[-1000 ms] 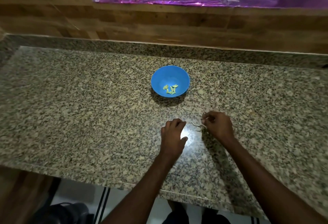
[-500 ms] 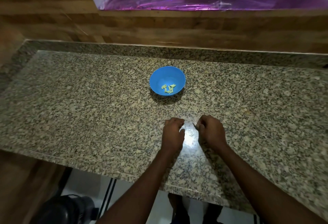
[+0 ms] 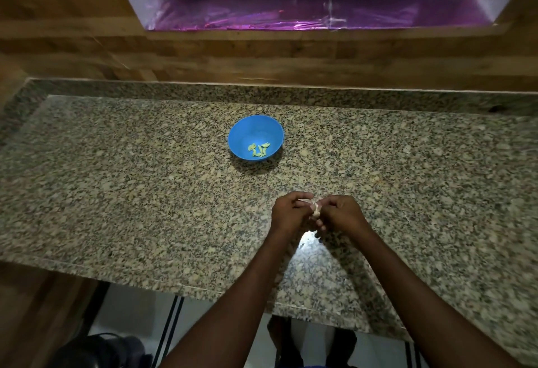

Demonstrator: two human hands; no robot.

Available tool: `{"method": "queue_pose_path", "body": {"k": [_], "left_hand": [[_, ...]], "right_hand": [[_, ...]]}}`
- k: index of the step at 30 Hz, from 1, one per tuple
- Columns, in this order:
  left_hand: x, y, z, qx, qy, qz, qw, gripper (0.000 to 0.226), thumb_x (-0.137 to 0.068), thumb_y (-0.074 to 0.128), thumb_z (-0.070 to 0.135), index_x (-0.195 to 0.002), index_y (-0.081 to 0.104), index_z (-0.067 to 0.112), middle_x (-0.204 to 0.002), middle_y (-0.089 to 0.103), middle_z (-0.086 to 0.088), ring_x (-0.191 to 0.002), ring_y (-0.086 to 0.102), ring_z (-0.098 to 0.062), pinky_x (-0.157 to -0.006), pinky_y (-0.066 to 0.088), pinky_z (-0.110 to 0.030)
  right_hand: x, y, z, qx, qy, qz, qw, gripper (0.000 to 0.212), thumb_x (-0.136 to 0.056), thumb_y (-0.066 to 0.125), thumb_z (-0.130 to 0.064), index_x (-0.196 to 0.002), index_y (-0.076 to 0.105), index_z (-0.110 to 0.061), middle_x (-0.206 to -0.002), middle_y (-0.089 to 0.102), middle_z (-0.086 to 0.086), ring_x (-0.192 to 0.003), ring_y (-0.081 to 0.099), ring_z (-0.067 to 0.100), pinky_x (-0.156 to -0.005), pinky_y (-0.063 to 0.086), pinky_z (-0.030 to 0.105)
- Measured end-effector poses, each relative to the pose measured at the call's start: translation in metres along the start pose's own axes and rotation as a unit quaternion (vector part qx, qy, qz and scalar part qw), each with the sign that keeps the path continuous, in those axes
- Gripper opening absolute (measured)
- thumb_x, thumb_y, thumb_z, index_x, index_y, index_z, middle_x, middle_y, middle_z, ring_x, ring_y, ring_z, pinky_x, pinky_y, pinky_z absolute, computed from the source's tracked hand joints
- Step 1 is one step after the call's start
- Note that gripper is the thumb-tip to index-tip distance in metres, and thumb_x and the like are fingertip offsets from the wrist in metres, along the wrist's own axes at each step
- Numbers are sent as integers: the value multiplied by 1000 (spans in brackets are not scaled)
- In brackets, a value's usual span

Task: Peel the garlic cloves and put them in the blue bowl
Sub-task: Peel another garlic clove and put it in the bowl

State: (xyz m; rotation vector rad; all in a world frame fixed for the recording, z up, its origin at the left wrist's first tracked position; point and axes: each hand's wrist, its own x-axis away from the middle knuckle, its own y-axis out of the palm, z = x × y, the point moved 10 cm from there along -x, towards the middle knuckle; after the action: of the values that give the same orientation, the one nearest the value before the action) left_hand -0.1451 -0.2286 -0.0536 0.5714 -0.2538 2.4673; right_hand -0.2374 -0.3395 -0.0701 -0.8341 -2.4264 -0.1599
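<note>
Near the counter's front edge, head view: left hand (image 3: pixel 288 214) and right hand (image 3: pixel 339 213) both pinch one garlic clove (image 3: pixel 315 211), skin partly on. Blue bowl (image 3: pixel 241 131) sits mid-counter, peeled cloves (image 3: pixel 259 148) inside. Risk: clove slipping, dropping over the edge. Speckled granite counter (image 3: pixel 116 193), wood-panelled wall (image 3: pixel 87 47) behind.

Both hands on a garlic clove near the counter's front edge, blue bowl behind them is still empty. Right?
Not quite. The blue bowl is not empty: the head view shows a few peeled cloves lying in its bottom. The rest holds: the left hand and right hand both pinch a garlic clove above the counter, with the bowl behind them.
</note>
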Motion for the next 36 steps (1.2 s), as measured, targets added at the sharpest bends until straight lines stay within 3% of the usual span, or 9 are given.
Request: {"method": "queue_pose_path", "body": {"k": [3, 5, 10, 14, 17, 20, 28, 32, 36], "left_hand": [[-3, -7, 0, -7, -8, 38, 999, 22, -81, 70, -5, -100, 69, 6, -66, 63, -8, -47, 58, -15, -45, 48, -22], [-7, -16, 1, -42, 0, 62, 997, 24, -79, 70, 0, -100, 68, 12, -68, 65, -7, -51, 59, -17, -46, 48, -22], [-15, -43, 9, -199, 62, 117, 971, 24, -81, 61, 1, -97, 71, 18, -79, 66, 6, -62, 57, -1, -60, 43, -18], [-13, -46, 17, -289, 105, 140, 941, 26, -89, 59, 7, -104, 76, 20, -88, 74, 0, -73, 64, -13, -64, 43, -22], [-3, -26, 20, -216, 131, 84, 964, 15, -91, 67, 16, -101, 78, 17, -90, 77, 0, -80, 71, -14, -74, 55, -25], [1, -2, 7, -96, 81, -12, 992, 13, -88, 73, 16, -100, 76, 12, -83, 76, -8, -71, 73, -23, -66, 62, -39], [-1, -10, -9, 7, -22, -21, 1000, 5, -81, 79, 6, -83, 75, 6, -64, 70, -13, -53, 65, -21, -57, 60, -37], [-1, -14, -23, 60, -61, -18, 996, 8, -78, 80, 5, -82, 74, 2, -68, 68, -21, -54, 61, -25, -63, 58, -48], [-6, -26, -25, 16, -68, -8, 998, 10, -76, 82, 5, -77, 73, 3, -65, 68, -20, -60, 64, -27, -67, 59, -49]], "right_hand": [[5, -11, 4, -69, 36, 35, 996, 11, -87, 57, 2, -82, 66, 6, -68, 64, 29, -57, 62, 34, -63, 53, 66], [7, -19, 7, -100, 63, 48, 992, 13, -84, 60, -2, -90, 68, 6, -70, 64, 27, -60, 60, 32, -63, 55, 56], [10, -31, 10, -146, 87, 67, 983, 12, -86, 59, -6, -87, 69, -2, -59, 55, 14, -43, 51, 22, -50, 48, 32], [9, -25, 9, -167, 83, 51, 981, 10, -87, 61, -4, -81, 67, 1, -68, 60, 17, -49, 59, 23, -59, 52, 39], [10, -18, 4, -170, 74, 35, 982, 5, -86, 61, 2, -88, 65, 4, -74, 63, 21, -51, 60, 24, -52, 54, 34], [9, -13, -1, -146, 51, 22, 988, 5, -86, 61, 7, -88, 63, 3, -70, 62, 19, -55, 58, 23, -48, 54, 28], [9, -7, -7, -71, -3, 8, 997, 17, -81, 76, 4, -92, 66, 12, -82, 69, 26, -62, 67, 27, -56, 59, 26], [11, -14, -8, -14, -16, 72, 997, 6, -79, 72, 9, -83, 68, 12, -79, 70, 32, -55, 68, 29, -52, 59, 35], [13, -17, 3, -22, 6, 81, 996, 5, -82, 71, 8, -83, 68, 12, -72, 68, 31, -56, 68, 30, -56, 59, 57]]}}
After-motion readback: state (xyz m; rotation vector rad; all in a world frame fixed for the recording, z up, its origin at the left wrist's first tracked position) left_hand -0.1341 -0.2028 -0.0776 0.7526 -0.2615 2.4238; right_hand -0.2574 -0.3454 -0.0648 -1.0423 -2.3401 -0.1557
